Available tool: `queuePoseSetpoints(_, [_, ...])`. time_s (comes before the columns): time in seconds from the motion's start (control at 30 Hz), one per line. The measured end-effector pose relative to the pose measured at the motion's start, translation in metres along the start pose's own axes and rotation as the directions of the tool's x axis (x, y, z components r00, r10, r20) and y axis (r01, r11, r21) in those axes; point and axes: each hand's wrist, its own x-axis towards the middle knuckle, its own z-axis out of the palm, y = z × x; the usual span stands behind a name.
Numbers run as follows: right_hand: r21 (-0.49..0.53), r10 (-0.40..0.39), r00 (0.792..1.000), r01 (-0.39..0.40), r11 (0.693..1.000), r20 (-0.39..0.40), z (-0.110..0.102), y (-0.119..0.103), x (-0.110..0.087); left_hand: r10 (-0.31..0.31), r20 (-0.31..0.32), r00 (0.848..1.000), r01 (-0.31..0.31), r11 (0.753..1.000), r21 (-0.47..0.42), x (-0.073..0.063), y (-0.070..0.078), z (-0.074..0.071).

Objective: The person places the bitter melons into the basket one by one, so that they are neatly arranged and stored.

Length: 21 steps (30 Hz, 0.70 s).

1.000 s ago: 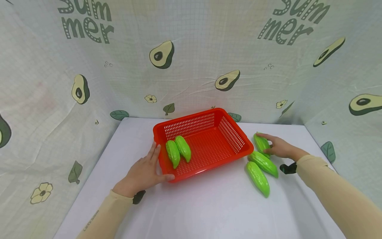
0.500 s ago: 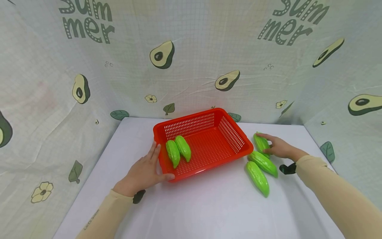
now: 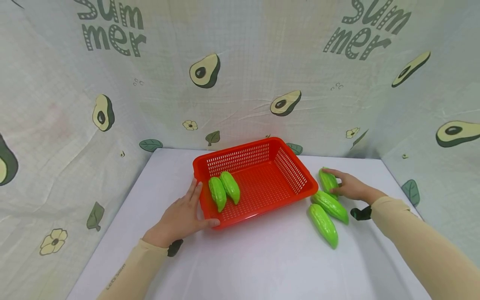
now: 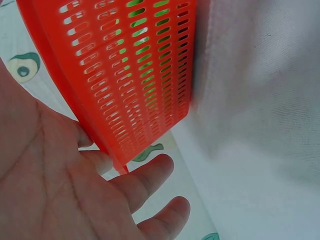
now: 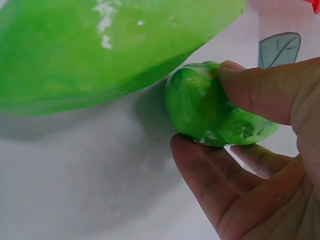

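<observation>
Behind everything you have the printed cloth point(image 3: 240, 50), its lettering cut off at the top edge. Below it spreads the white bench point(image 3: 262, 262), which runs out of your head view at the bottom. The red basket point(image 3: 266, 183) sits slantwise toward the back; your left wrist view catches only part of its slotted wall, with green showing through. Your left sleeve point(image 3: 131, 271) and right sleeve point(image 3: 423, 246) leave the head view at the lower edge and lower right.

Your left grip point(image 3: 180, 218) is spread wide, straight fingers touching the basket's left rim and thumb on its near corner. Your right grip point(image 3: 350, 185) is narrow, pinching the far green gourd point(image 3: 328, 180) between thumb and fingers to the right of the basket. Those fingers hide part of it, and you can't tell whether it rests on the bench.

Just nearer you lie the middle green gourd point(image 3: 331, 207) and the near green gourd point(image 3: 323, 225); whether the middle one meets the basket's corner is unclear. A big green shape in your right wrist view is cropped. The two basket gourds point(image 3: 217, 193) lie side by side at the left end, inside.
</observation>
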Motion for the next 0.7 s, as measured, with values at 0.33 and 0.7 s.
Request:
queuePoseSetpoints(0.33, [0.029,0.010,1.000,-0.010,1.000,0.005,0.000,0.001,-0.002,-0.006,0.009,1.000,0.006,1.000,-0.005,0.001,0.000,0.000])
queuePoseSetpoints(0.7, [0.010,-0.018,0.999,0.019,1.000,-0.041,-0.017,0.005,-0.015,0.001,0.004,1.000,-0.001,1.000,0.000,0.000,0.001,0.000])
